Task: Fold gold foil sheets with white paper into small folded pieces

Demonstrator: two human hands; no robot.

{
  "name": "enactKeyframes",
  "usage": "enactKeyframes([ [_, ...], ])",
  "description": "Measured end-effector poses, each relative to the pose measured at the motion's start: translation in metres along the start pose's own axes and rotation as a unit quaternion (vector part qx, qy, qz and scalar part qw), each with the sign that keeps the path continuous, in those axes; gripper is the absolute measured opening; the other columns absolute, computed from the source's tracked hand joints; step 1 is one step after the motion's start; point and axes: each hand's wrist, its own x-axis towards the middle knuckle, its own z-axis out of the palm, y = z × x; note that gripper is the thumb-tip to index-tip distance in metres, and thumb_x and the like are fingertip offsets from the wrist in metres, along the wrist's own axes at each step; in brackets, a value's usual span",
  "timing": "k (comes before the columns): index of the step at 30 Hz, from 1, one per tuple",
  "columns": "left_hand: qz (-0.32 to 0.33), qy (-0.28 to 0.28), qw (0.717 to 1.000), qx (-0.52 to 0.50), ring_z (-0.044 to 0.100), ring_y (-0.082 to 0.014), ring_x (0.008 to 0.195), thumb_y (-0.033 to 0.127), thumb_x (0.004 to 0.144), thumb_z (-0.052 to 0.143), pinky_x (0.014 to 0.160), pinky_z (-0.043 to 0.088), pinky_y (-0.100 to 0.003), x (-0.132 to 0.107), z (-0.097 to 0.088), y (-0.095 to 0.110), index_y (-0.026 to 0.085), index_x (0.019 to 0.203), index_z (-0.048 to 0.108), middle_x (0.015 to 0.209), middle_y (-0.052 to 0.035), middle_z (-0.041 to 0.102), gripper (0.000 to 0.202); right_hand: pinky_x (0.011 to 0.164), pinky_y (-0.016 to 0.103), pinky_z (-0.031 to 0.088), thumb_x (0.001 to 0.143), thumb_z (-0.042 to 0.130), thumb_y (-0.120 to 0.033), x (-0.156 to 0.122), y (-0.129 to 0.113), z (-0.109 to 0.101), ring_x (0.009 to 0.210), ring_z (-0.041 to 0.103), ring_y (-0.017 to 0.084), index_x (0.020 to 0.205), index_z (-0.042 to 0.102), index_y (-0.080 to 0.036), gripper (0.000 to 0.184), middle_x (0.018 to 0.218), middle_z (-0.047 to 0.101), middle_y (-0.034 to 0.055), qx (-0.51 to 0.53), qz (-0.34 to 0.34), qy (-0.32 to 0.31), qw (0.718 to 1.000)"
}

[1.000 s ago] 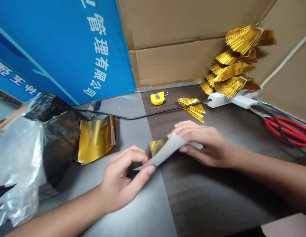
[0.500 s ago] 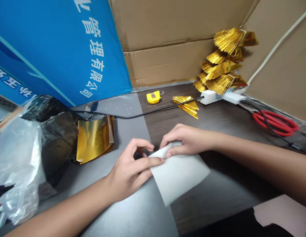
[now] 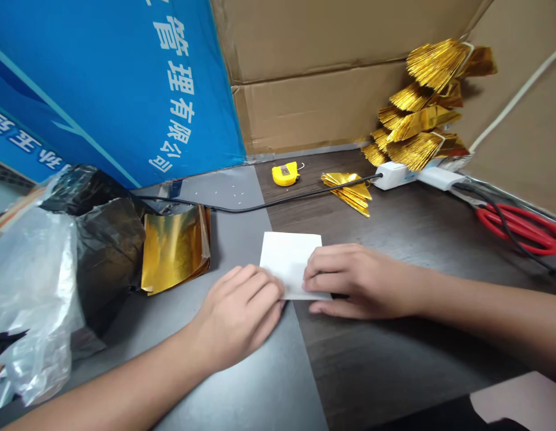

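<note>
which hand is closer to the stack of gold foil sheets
Left. The left hand lies just to the lower right of the gold foil sheets, not touching them. The right hand is farther off, on the far side of the white sheet.

The left hand (image 3: pixel 237 317) and right hand (image 3: pixel 358 281) are lying flat on a white paper square (image 3: pixel 284 260) on the table (image 3: pixel 394 365). Gold foil sheets (image 3: pixel 176 248) are sitting to the left beside a black plastic bag (image 3: pixel 109 257), while a yellow tape measure (image 3: pixel 285 173), gold paper fans (image 3: pixel 416 114) and red scissors (image 3: pixel 520 227) are lying farther off.
</note>
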Motion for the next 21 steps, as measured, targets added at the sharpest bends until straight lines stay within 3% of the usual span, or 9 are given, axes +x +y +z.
enactKeyframes([
  [2,-0.019,0.011,0.999,-0.047,0.059,-0.0145,0.077,0.016,0.095,0.058,0.070,0.046,-0.029,0.000,0.000,-0.002,0.016,0.100,0.059,0.084,-0.0019,0.068,0.004,0.078,0.028,0.049,0.099,0.058,-0.019,0.000,0.002,0.005,0.086,0.062,0.016,0.091,0.070,-0.016,0.015,0.092,0.070,0.0065,0.008,-0.004,0.014,1.000],
  [6,-0.066,0.026,0.989,-0.129,0.061,-0.0111,0.078,0.020,0.095,0.061,0.075,0.046,-0.025,0.000,-0.003,-0.006,0.018,0.122,0.053,0.086,0.0018,0.070,0.028,0.084,0.028,0.051,0.096,0.059,-0.015,-0.001,0.008,0.007,0.091,0.064,0.015,0.088,0.069,-0.015,0.013,0.103,0.069,0.0095,0.064,0.019,0.053,0.996],
  [10,-0.157,0.012,0.984,-0.081,0.062,-0.0123,0.078,0.026,0.097,0.057,0.073,0.046,-0.025,0.003,-0.005,-0.008,0.021,0.122,0.055,0.086,0.0017,0.068,0.026,0.084,0.026,0.053,0.095,0.061,-0.016,-0.002,0.011,0.008,0.095,0.065,0.015,0.087,0.070,-0.015,0.012,0.108,0.068,0.0106,0.060,0.065,0.089,0.992],
  [15,-0.218,-0.003,0.976,-0.030,0.057,-0.0140,0.066,0.029,0.097,0.054,0.068,0.043,-0.027,0.007,-0.003,-0.006,0.021,0.120,0.055,0.072,0.0044,0.061,0.025,0.081,0.027,0.054,0.094,0.062,-0.018,0.001,0.015,0.015,0.091,0.067,0.016,0.090,0.067,-0.017,0.006,0.105,0.070,0.0092,0.034,0.110,0.132,0.985],
  [21,-0.280,-0.035,0.959,-0.017,0.058,-0.0167,0.066,0.037,0.099,0.050,0.070,0.041,-0.032,0.008,-0.001,-0.006,0.019,0.123,0.052,0.069,0.0051,0.058,0.030,0.079,0.035,0.052,0.094,0.061,-0.018,0.005,0.017,0.016,0.085,0.063,0.020,0.092,0.066,-0.018,0.006,0.091,0.072,0.0065,-0.018,0.126,0.114,0.985],
])
